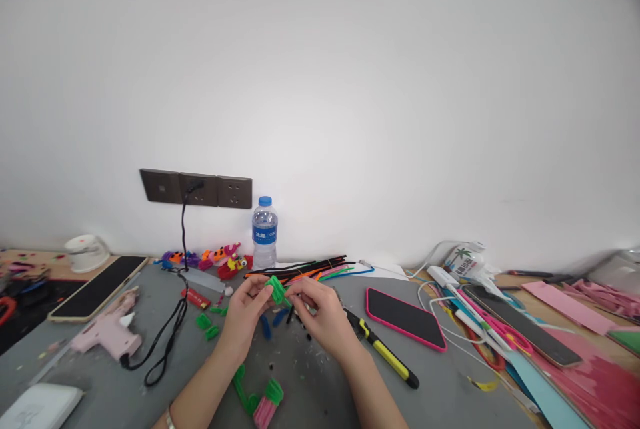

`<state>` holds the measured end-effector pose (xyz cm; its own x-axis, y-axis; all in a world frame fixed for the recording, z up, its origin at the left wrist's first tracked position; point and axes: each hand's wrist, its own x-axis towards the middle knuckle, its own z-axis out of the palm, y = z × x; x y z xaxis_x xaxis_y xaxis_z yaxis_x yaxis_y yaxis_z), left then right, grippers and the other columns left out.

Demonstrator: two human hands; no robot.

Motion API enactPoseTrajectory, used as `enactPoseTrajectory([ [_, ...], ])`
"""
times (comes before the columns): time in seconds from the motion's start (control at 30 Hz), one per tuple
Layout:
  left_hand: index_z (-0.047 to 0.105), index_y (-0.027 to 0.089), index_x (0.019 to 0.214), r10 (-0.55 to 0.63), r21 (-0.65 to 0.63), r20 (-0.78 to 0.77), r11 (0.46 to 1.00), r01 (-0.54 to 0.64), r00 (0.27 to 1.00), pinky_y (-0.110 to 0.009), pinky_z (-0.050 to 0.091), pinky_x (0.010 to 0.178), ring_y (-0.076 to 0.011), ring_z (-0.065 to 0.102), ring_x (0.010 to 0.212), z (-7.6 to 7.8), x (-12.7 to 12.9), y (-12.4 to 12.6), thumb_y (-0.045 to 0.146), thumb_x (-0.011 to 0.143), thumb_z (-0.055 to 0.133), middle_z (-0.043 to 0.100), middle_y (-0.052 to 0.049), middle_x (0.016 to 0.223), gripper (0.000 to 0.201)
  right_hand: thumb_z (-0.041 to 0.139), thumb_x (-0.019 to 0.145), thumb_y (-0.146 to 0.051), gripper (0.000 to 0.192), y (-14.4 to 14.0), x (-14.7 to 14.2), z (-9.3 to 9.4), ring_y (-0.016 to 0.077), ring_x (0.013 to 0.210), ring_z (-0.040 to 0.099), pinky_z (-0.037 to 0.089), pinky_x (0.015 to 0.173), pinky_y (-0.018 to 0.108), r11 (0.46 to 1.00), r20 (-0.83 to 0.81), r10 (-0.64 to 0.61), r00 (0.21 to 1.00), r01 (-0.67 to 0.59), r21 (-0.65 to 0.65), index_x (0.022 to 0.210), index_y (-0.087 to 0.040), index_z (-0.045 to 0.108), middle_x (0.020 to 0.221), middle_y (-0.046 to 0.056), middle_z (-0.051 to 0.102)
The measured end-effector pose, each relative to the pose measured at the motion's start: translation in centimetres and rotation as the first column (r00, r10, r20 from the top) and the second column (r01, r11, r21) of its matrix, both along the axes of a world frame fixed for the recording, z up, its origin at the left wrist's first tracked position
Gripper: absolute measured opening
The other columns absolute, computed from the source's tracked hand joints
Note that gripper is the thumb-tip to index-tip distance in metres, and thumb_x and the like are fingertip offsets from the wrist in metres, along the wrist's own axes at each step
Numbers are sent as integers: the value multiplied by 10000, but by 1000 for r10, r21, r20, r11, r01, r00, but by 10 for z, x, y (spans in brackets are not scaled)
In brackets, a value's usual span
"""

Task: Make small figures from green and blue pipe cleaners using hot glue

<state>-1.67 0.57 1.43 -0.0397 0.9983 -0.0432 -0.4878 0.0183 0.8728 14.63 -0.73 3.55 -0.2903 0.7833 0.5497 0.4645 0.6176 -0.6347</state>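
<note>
Two hands work above one grey counter (450, 385): the left hand (243, 312) has its grip pinched on one green fuzzy piece (275, 289), and the right hand (320, 315) has a narrow grip, fingertips together at that piece's right side. The piece is held up between them, in front of one water bottle (265, 235). It is bright green, soft-edged and compact, with ridges packed side by side. Below lies one pink-and-green piece (267, 407). Around them are one pink glue gun (107, 332), one yellow-and-black tool (389, 357), and three phones: one pale-cased phone (99, 287), one pink-cased phone (405, 318), one dark phone (523, 325).
</note>
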Motion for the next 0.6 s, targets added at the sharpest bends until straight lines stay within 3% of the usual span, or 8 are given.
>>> enactPoseTrajectory([
  [0.3,696,169,745,8,-25,1,1000,-8,1000,-269,533,651,-163,610,690,5,1,-2,376,521,885,651,6,692,359,490,923,-155,154,0,0,-1,133,607,497,366,547,231,1000,2,-2,1000,2,11,871,-201,627,730,12,575],
  [0.6,705,175,770,-7,3,-13,1000,7,1000,-262,536,659,-156,613,698,0,0,0,370,570,868,654,4,715,323,492,915,-144,144,-1,0,1,131,602,486,353,550,228,1000,5,-1,1000,1,5,875,-200,618,726,8,565],
])
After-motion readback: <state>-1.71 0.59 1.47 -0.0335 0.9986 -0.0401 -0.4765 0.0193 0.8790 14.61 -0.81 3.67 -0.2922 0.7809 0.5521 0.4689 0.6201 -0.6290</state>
